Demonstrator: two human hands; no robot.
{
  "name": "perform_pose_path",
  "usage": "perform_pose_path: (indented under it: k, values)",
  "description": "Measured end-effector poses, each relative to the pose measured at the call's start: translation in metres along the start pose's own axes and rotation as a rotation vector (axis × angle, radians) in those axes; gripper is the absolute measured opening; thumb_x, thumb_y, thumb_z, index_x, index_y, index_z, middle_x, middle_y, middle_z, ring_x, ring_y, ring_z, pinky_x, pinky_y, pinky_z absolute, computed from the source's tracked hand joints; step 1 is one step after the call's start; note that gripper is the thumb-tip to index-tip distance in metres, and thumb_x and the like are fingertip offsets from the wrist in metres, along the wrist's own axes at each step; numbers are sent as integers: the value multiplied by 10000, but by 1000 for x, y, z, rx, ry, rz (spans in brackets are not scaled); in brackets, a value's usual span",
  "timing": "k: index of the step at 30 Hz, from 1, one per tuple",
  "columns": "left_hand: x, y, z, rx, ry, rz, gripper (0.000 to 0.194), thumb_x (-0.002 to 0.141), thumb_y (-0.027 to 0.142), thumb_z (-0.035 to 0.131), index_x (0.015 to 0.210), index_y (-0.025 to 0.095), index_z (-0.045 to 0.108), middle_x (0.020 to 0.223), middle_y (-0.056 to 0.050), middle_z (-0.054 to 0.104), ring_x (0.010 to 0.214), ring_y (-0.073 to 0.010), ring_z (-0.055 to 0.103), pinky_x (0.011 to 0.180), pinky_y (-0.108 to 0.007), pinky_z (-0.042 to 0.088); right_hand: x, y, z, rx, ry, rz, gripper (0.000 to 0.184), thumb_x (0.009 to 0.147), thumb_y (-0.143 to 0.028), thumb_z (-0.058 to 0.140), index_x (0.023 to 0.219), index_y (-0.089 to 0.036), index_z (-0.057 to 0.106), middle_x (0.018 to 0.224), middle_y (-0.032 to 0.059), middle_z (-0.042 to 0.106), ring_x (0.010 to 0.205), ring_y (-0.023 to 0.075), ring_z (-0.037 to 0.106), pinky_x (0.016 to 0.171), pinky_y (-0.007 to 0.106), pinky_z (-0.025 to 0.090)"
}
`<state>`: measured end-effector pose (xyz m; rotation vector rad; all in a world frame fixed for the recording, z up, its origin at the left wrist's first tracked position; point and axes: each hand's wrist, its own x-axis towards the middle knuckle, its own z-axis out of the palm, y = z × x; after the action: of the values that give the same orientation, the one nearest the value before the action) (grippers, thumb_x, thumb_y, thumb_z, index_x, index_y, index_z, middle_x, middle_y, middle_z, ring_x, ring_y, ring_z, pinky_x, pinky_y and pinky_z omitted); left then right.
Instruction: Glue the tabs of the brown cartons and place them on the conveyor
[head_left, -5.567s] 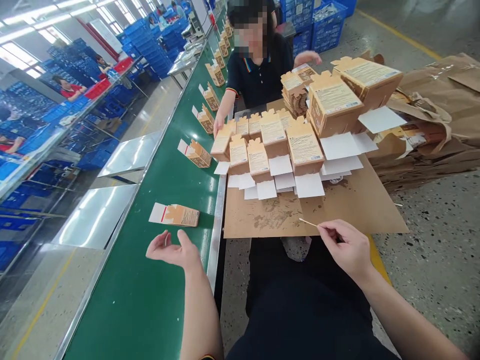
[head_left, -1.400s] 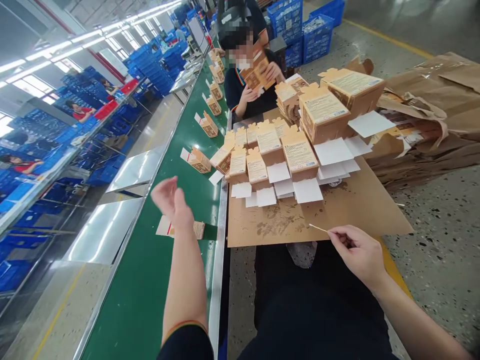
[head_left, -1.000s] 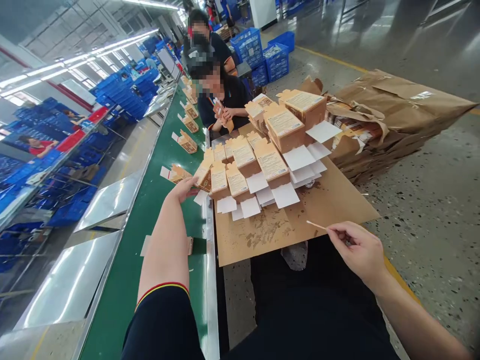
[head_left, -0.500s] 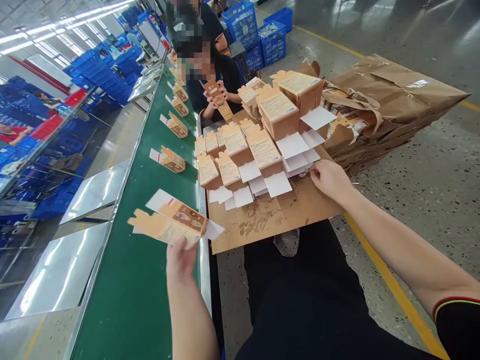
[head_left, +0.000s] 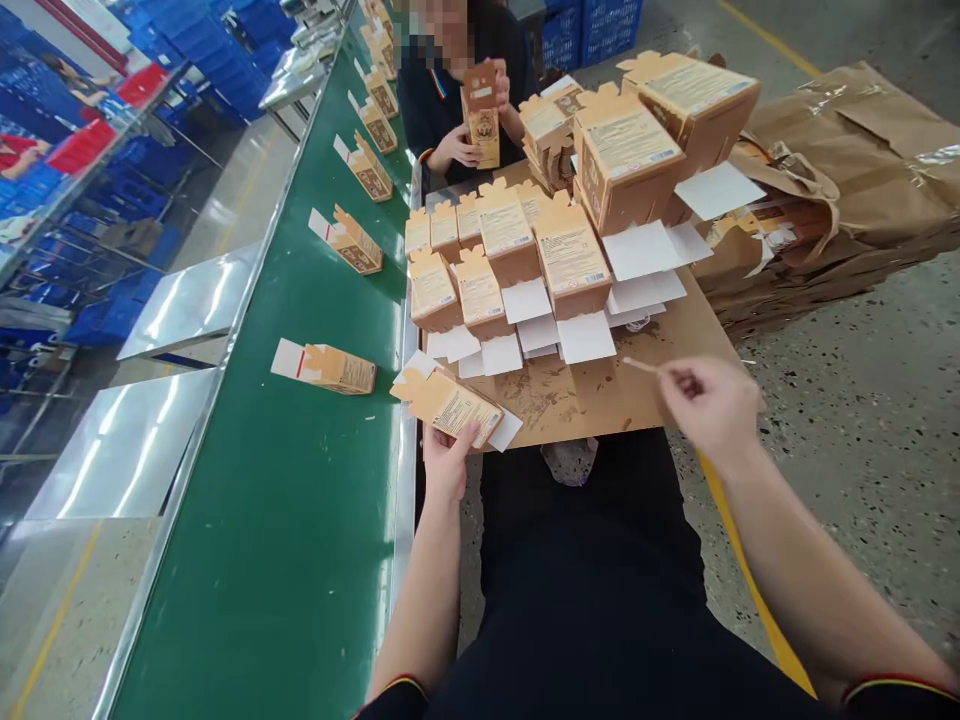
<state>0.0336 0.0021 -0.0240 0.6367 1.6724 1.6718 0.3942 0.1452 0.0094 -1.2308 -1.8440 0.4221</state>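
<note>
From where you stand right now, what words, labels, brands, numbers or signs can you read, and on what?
None can be read.
Held box in the left hand: lines of print, too small.
Grouped boxes on the cardboard sheet: printed panels, too small.
Nearest box on the green belt: print, too small.
Co-worker's box: print, too small.

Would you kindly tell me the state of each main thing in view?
Tan rectangular cardboard carton: in the left hand, flaps open
Thin white-tipped stick: pinched in the right hand
Grouped tan cardboard cartons: several with white flaps out
Flat brown cardboard sheet: stained dark
Brown paper-wrapped bundle: open at one end
Long green belt: carrying spaced cartons
</note>
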Motion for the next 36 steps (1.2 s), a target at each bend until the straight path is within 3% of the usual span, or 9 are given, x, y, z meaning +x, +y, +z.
perform_pose_path:
  k: [3,6,9,13,20,25,31,36]
  values:
    - [1,1,-1,38,-11,-61,911,588,612,1151,1306,225,746,1389,-191,832,1374,-402,803,1235,-574,624,-51,-44,30,221,-168,-26,155,1064,-192,727,944,-258,799,807,28,774,659,181,695,592,319,565]
    - [1,3,-5,54,-18,-74,901,561,562,1171,1278,234,734,1372,-173,841,1336,-387,819,1227,-567,628,-79,-75,69,313,-322,-80,222,1087,-144,659,921,-254,756,807,15,727,658,159,661,612,295,554]
    - [0,0,-4,80,-19,-55,915,565,538,1174,1309,248,728,1364,-168,846,1301,-389,833,1183,-574,654,-84,-87,97,315,-353,-116,251,1110,-138,626,907,-253,721,801,11,677,670,158,623,653,290,552]
    - [-2,-8,1,84,13,-1,939,564,583,1157,1321,244,718,1328,-172,844,1266,-397,839,1155,-594,661,-80,-88,111,298,-393,-170,247,1107,-118,627,913,-247,709,817,8,659,680,160,610,681,287,548]
    - [-7,-1,3,100,-17,16,892,604,510,1156,1327,252,702,1382,-165,820,1309,-387,822,1182,-568,654,-71,-77,106,275,-360,-142,240,1106,-111,621,944,-245,736,844,28,694,714,178,655,694,302,560]
    - [-21,1,10,236,16,37,934,596,462,1156,1361,244,664,1386,-175,799,1346,-407,803,1179,-576,656,-64,-68,85,301,-227,-26,207,1110,-186,665,945,-257,767,826,31,720,693,179,666,677,309,588]
    - [-35,-4,14,441,72,137,876,627,420,1122,1338,250,639,1328,-150,790,1286,-402,811,1112,-537,679,-70,-60,54,307,-192,70,192,1101,-240,699,931,-259,788,839,39,771,676,179,682,645,315,605]
    - [-34,-12,17,499,86,198,805,673,442,1079,1313,244,632,1280,-152,780,1265,-398,805,1062,-509,683,-76,-57,43,299,-161,74,194,1097,-227,705,923,-255,785,801,25,755,634,162,666,578,289,566]
